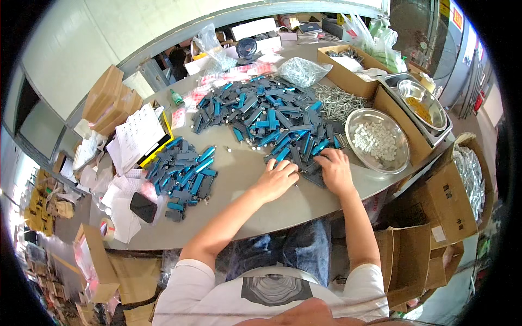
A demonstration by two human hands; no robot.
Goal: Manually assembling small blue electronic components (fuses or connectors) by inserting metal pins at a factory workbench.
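Observation:
A large heap of dark grey and blue oblong plastic pieces spreads over the middle of the table. At its near edge my left hand has its fingers curled down and closed, and what is in them is hidden. To the right of it, my right hand is bent over the heap's near right edge. Its fingers are closed too, and the fingertips cover whatever they hold. Dark grey pieces lie between the two hands. A smaller pile of the same pieces lies to the left, apart from the heap.
A steel bowl of small white parts stands right of my right hand, with a pile of metal pins behind it. Cardboard boxes line the right side. A black phone and papers lie at left.

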